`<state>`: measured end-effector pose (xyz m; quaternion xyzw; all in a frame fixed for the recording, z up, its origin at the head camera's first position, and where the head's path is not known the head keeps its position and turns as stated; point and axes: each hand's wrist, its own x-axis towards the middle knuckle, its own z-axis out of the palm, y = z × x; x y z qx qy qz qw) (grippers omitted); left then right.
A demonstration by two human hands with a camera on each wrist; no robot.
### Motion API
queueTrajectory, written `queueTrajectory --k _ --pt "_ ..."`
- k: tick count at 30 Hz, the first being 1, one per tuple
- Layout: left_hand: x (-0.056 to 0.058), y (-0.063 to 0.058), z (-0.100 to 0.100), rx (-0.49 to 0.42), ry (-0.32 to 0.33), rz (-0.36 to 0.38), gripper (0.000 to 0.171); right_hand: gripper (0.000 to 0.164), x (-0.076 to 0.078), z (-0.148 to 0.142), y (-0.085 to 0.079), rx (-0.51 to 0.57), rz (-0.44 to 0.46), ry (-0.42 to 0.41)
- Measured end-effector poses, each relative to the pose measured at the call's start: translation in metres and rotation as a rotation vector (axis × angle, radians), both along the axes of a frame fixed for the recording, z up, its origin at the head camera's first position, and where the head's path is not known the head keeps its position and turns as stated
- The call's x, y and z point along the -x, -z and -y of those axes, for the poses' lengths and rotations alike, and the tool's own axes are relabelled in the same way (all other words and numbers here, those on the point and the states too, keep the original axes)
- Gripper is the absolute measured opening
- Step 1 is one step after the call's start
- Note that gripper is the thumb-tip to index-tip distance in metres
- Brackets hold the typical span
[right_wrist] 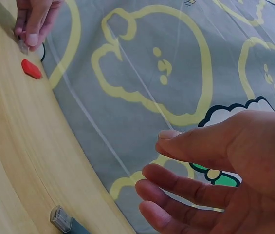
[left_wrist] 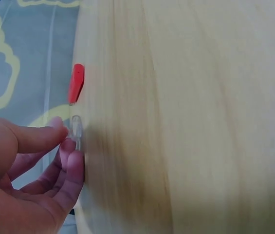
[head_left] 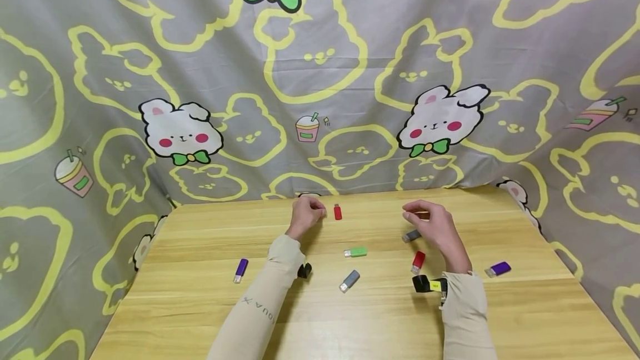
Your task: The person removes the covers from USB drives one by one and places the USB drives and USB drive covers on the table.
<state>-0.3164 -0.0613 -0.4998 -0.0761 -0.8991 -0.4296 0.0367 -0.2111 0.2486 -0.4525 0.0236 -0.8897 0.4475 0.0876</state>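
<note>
My left hand is at the table's far edge, beside a red USB stick. Between its thumb and fingers it pinches a small clear cap, best seen in the left wrist view. The red stick lies just past the cap, apart from it. Over on the right, my right hand hovers above the table with thumb and fingers apart and holds nothing. A grey USB stick lies under it, partly hidden by the hand in the head view. Closer to that wrist lies another red USB stick.
A green USB stick and a grey one lie mid-table. Purple USB sticks lie to the left and right. Behind the wooden table hangs a grey patterned cloth.
</note>
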Motion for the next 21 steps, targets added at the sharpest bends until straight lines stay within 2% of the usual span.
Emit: queueTrajectory --k 5,9,15,21 --pt "-0.005 0.000 0.007 -0.049 0.021 -0.030 0.009 0.020 0.001 -0.001 0.001 0.001 -0.015 0.004" --pt "-0.014 -0.005 0.017 -0.104 0.016 -0.073 0.015 0.019 0.003 0.002 0.001 0.001 -0.030 0.004" --pt "-0.031 -0.015 0.029 -0.269 0.009 -0.092 0.024 0.019 0.005 0.007 -0.003 0.009 -0.041 0.000" --pt "-0.046 -0.017 0.039 -0.382 0.032 -0.149 0.029 0.019 0.007 0.011 -0.006 -0.011 -0.070 -0.036"
